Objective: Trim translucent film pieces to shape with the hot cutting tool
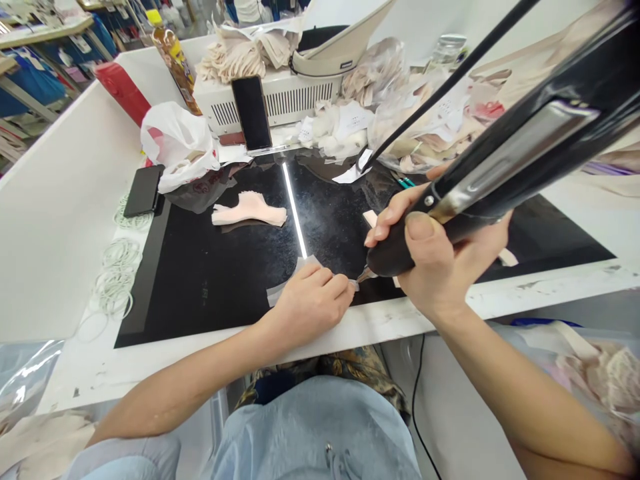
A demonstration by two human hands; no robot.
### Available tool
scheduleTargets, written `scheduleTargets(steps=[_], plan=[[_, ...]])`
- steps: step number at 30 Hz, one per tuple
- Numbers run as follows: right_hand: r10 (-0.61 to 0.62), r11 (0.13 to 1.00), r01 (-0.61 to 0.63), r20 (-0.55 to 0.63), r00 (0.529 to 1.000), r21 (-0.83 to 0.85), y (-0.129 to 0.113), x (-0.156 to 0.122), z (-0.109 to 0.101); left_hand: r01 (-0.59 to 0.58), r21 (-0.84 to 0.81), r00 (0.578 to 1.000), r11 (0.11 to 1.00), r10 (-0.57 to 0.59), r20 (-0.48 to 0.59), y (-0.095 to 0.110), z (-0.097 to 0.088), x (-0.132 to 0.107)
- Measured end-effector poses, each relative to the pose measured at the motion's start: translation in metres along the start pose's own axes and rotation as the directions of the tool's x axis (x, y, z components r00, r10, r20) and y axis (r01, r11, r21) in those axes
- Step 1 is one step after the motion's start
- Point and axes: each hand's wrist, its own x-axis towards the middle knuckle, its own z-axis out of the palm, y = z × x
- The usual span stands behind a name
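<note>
My right hand (430, 250) is wrapped round the black handle of a long black hand tool (505, 167) whose metal tip (364, 273) points down to the black work surface (210, 267). My left hand (310, 300) rests closed on the surface, pinching a thin pale piece of fabric (285, 283) right beside the tip. A finished-looking pink fabric piece (249, 210) lies farther back on the surface. Another small pink piece (371, 217) shows behind my right fingers.
A white plastic bag (175, 143), a phone lying flat (143, 190) and a phone standing upright (251, 113) are at the back left. Heaps of pale fabric and clear bags (400, 107) crowd the back. White rings (117, 267) lie along the left edge. A black cable (450, 80) runs overhead.
</note>
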Motion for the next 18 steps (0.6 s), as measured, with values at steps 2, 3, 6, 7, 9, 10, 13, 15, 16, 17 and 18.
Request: scheduleTargets(steps=[2,3,6,7,9,10,13,15,16,17,18], plan=[[-0.027,0.999,0.026,0.02,0.999,0.023,-0.002,0.0,-0.001,0.001,0.001,1.0,1.0,-0.001,-0.006,0.0,0.0,0.0],[-0.04,0.999,0.039,0.027,0.999,0.036,-0.003,-0.001,-0.002,0.003,0.002,1.0,1.0,-0.003,-0.008,0.0,0.0,0.0],[-0.037,0.999,0.036,0.033,0.999,0.032,-0.005,-0.003,-0.004,0.004,0.0,1.0,1.0,-0.004,-0.014,0.0,0.0,0.0],[-0.028,0.999,0.027,0.036,0.999,0.022,-0.005,-0.004,-0.004,0.005,-0.003,1.0,1.0,-0.005,-0.013,0.0,0.0,0.0],[-0.017,1.0,0.017,0.038,0.999,0.006,-0.004,-0.006,-0.004,0.005,-0.006,1.0,1.0,-0.005,-0.005,0.0,0.0,0.0],[-0.021,1.0,0.021,0.037,0.999,0.011,-0.003,-0.007,-0.004,0.004,-0.006,1.0,1.0,-0.004,-0.002,-0.001,0.001,-0.001],[-0.027,0.999,0.025,0.042,0.999,0.044,-0.001,-0.006,-0.003,0.004,-0.016,1.0,1.0,-0.004,0.007,0.0,0.001,0.0],[-0.03,0.997,0.026,0.052,0.998,0.073,-0.001,-0.003,-0.003,0.018,-0.038,0.999,0.999,-0.016,0.037,0.0,-0.001,0.0],[-0.035,0.996,0.029,0.059,0.998,0.089,-0.002,-0.001,-0.003,0.032,-0.054,0.998,0.998,-0.028,0.06,-0.001,-0.004,0.0],[-0.04,0.994,0.034,0.061,0.997,0.104,-0.003,0.001,-0.003,0.046,-0.074,0.996,0.996,-0.04,0.084,-0.001,-0.007,-0.002],[-0.049,0.992,0.043,0.052,0.997,0.12,-0.005,0.003,-0.002,0.061,-0.094,0.993,0.994,-0.051,0.105,-0.003,-0.012,-0.004]])
